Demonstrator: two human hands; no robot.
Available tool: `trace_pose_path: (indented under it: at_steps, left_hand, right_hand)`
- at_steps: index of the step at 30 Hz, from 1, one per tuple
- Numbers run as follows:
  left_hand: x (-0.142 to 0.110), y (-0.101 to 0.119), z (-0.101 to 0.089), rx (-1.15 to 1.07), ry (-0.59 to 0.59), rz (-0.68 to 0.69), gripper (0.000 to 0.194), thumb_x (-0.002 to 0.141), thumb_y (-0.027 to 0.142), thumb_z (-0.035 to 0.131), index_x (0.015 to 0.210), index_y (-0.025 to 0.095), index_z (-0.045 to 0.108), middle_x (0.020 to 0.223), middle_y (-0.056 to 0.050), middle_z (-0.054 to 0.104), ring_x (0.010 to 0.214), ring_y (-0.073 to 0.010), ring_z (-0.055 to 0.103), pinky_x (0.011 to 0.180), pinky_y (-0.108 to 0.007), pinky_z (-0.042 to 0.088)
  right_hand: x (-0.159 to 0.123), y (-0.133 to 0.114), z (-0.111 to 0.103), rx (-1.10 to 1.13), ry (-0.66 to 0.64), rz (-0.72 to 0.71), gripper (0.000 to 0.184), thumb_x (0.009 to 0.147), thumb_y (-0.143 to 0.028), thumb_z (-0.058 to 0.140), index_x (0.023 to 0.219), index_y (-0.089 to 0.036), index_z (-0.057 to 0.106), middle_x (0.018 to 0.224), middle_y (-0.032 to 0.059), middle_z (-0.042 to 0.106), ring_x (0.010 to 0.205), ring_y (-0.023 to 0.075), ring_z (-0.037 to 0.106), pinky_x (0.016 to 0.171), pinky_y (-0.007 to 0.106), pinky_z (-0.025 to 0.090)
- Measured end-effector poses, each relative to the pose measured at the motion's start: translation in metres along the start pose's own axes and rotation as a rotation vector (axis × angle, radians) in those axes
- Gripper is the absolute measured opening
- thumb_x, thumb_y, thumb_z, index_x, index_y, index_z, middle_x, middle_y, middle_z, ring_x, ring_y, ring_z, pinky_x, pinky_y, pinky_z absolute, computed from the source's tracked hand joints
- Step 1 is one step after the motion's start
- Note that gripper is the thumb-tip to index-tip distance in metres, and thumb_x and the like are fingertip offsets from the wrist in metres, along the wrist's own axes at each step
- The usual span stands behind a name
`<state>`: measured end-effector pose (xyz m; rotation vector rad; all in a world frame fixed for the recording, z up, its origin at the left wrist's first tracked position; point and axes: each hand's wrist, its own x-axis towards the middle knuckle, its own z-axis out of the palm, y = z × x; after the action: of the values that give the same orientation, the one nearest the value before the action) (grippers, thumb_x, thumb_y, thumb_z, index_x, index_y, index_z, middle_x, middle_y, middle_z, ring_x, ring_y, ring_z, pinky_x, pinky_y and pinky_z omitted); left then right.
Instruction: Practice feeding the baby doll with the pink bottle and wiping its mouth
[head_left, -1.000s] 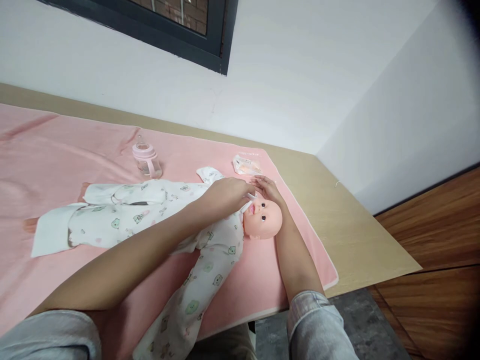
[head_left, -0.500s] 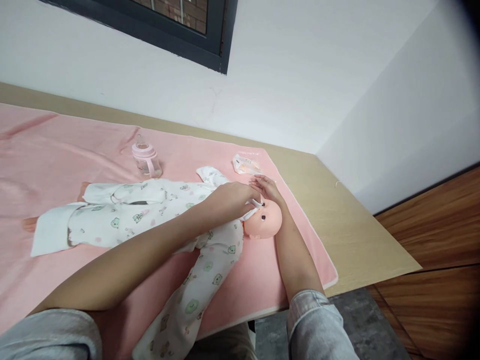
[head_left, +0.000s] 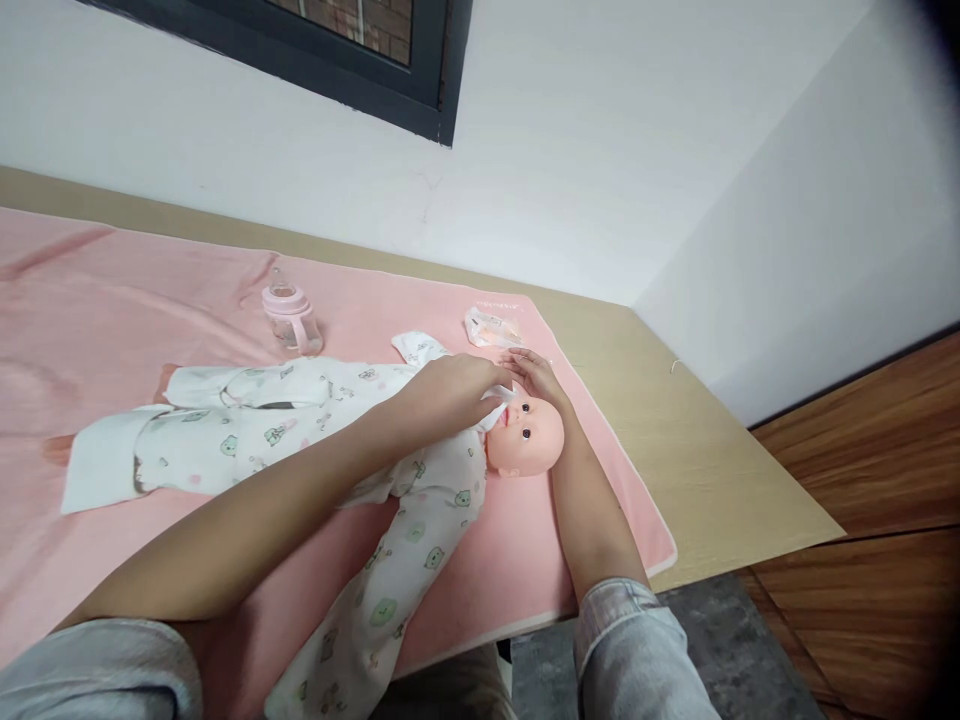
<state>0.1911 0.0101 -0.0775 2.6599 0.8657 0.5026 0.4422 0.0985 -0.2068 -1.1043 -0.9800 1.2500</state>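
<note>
A baby doll (head_left: 538, 440) lies on its back across the pink blanket (head_left: 525, 550), head to the right, in a white outfit (head_left: 442, 490) printed with green animals. My left hand (head_left: 461, 388) reaches over the doll's chest, its fingers pinching a small white cloth or tissue (head_left: 501, 394) beside the mouth. The cloth's far part is hidden by that hand. On the head's far side rests my right hand (head_left: 534, 374), open, fingers loosely stretched, its forearm curving round the top of the head. Whether it touches the head I cannot tell.
A pink-topped baby bottle (head_left: 292, 318) with a handle stands upright beyond the doll's legs. Past my right hand lies a clear plastic packet (head_left: 491, 327). Bare wooden tabletop (head_left: 675, 450) shows to the right, with the white wall (head_left: 525, 180) behind.
My left hand has shifted slightly left with the white cloth, off the doll's nose toward its chin, so the mouth now shows. My right hand stays in place.
</note>
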Motion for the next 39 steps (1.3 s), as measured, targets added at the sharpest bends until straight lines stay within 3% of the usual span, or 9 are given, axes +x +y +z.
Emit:
trace_pose_path:
  at_steps: [9,20,31,39]
  left_hand:
    - [-0.0048,0.0025,-0.0076,0.008,-0.119,0.025,0.019,0.087,0.024,0.049,0.074,0.019,0.062,0.070,0.001,0.063,0.065,-0.0159,0.057,0.057,-0.027,0.032]
    - [-0.0023,0.0018,0.0004,0.009,-0.151,0.040,0.018,0.082,0.020,0.048,0.065,0.016,0.049,0.061,-0.001,0.055,0.057,-0.0155,0.049,0.053,-0.028,0.027]
    - [-0.0023,-0.0037,-0.0031,0.062,-0.116,0.009,0.014,0.082,0.021,0.048,0.071,0.018,0.056,0.068,0.000,0.061,0.064,-0.0174,0.055,0.056,-0.028,0.031]
    - [-0.0007,-0.0014,-0.0050,0.073,-0.089,-0.028,0.022,0.083,0.019,0.046,0.088,0.019,0.067,0.080,-0.005,0.068,0.074,-0.0216,0.062,0.061,-0.027,0.036]
  right_hand:
    - [0.0055,0.0063,-0.0057,0.038,-0.049,-0.012,0.019,0.076,-0.026,0.071,0.092,-0.021,0.061,0.089,0.0018,0.070,0.098,0.0163,0.067,0.103,0.038,0.052]
    - [0.0008,0.0018,-0.0014,0.003,-0.044,-0.023,0.019,0.077,-0.024,0.072,0.091,-0.020,0.060,0.099,0.0042,0.071,0.101,0.0162,0.067,0.103,0.037,0.052]
    - [0.0077,0.0060,-0.0060,0.018,-0.069,-0.027,0.016,0.078,-0.023,0.071,0.089,-0.021,0.060,0.089,0.0021,0.071,0.101,0.0171,0.067,0.105,0.040,0.051]
    - [0.0057,0.0064,-0.0052,0.007,-0.061,-0.025,0.020,0.076,-0.024,0.072,0.092,-0.021,0.060,0.097,0.0029,0.071,0.101,0.0161,0.067,0.105,0.038,0.051]
